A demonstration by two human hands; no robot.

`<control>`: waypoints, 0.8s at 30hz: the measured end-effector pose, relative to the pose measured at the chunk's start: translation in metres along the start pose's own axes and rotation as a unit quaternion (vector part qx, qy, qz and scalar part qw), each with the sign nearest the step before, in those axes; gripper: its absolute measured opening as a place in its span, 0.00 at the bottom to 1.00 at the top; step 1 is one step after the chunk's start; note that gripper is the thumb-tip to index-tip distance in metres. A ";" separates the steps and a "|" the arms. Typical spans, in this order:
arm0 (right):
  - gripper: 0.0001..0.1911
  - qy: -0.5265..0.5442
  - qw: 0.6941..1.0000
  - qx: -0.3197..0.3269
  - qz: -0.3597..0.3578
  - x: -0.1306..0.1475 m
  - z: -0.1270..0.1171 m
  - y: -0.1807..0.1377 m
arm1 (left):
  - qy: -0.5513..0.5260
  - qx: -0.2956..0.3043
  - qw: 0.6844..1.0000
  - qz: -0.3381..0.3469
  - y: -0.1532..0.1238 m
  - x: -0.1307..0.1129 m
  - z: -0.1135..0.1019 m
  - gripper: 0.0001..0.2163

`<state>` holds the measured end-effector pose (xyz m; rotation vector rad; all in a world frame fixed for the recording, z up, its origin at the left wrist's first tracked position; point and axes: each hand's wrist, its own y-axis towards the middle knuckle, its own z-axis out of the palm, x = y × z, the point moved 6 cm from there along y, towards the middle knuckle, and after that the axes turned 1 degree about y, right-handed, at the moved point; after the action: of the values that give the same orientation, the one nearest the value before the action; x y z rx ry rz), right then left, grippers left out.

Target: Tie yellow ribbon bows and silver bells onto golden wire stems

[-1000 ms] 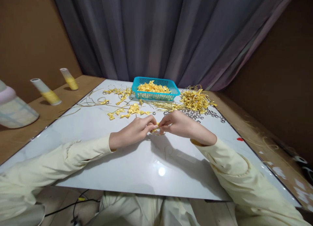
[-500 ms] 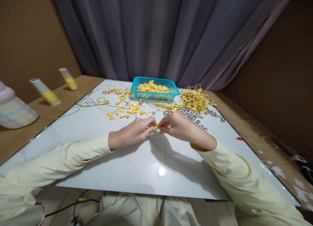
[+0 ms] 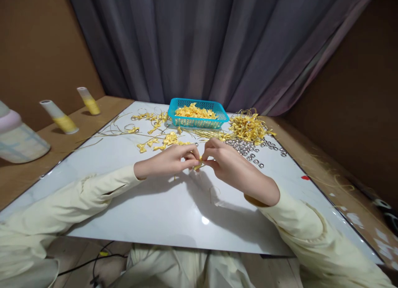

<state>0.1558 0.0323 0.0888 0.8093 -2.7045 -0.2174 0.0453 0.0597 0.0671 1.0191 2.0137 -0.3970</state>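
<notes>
Small shiny yellow ribbon piece (image 3: 197, 167), partly finger-hidden, clamped between grips of left hand (image 3: 172, 158) and right hand (image 3: 229, 162), frame centre; turquoise plastic basket (image 3: 200, 120) above.

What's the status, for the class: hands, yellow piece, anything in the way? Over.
Left hand, right hand: both pinching the yellow piece. Piece partly hidden. Silver beads beyond right hand, apparently not obstructing.
</notes>
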 end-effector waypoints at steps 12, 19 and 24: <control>0.04 0.122 0.992 0.041 0.003 -0.004 -0.006 0.007 | -0.165 0.086 0.982 -0.025 0.004 0.011 0.001 0.06; 0.04 0.231 0.971 0.060 0.018 -0.011 -0.003 0.010 | -0.176 0.110 0.978 -0.021 0.005 0.012 0.001 0.06; 0.04 0.254 0.966 0.028 -0.033 -0.007 -0.007 0.005 | -0.184 0.123 0.975 -0.015 0.004 0.013 0.000 0.05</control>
<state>0.1610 0.0397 0.0947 0.8369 -2.2105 0.0498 0.0444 0.0689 0.0574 0.9804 1.6740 -0.8055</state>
